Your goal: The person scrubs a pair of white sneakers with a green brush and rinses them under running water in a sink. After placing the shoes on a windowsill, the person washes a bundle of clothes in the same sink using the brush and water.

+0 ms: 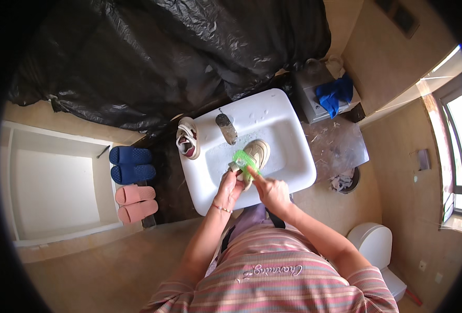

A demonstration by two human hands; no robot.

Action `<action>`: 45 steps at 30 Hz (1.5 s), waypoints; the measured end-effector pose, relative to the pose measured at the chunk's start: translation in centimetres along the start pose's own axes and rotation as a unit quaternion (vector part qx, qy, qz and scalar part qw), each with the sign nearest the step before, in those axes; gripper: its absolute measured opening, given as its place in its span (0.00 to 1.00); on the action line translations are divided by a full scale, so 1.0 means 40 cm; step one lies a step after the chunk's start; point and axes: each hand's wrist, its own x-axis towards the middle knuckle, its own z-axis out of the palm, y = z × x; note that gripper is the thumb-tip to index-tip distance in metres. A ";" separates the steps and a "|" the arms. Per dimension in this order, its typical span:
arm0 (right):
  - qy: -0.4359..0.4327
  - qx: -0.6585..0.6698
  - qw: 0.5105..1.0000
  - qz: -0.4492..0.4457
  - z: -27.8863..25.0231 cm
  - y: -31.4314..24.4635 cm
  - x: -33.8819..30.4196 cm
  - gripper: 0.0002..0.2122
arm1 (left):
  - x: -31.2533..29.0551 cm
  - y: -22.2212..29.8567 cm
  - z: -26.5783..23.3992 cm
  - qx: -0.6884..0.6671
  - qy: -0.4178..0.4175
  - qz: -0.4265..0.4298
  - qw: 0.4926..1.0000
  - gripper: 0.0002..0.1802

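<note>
Over the white sink (305, 141), my left hand (230, 189) is closed around the heel end of a beige-and-white sneaker (258, 152). The sneaker's toe points away from me. My right hand (273, 195) is closed on a bright green brush (241, 157), index finger stretched along it, and the brush lies against the side of the sneaker. My fingers cover part of the brush and the sneaker's heel. A second sneaker (188, 137), white with dark red lining, sits on the sink's back left corner. Beside it, a shiny metal faucet (226, 129) reaches over the basin.
Blue slippers (132, 165) and pink slippers (136, 203) stand left of the sink by a white shelf (53, 182). Black plastic sheeting (189, 47) hangs behind. At right are a blue cloth (335, 96), a waste bin (352, 182) and a white toilet (372, 242).
</note>
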 end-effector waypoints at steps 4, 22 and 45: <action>-0.015 -0.040 0.998 0.046 -0.019 0.049 0.034 0.25 | -0.013 -0.037 0.011 0.047 0.043 0.074 0.995 0.13; -0.012 0.046 0.999 0.009 -0.008 -0.004 -0.033 0.26 | 0.031 -0.024 -0.033 -0.010 0.028 0.046 0.998 0.13; -0.039 -0.021 0.999 0.032 -0.052 0.014 0.021 0.25 | 0.008 -0.024 0.003 0.023 0.044 0.140 0.989 0.15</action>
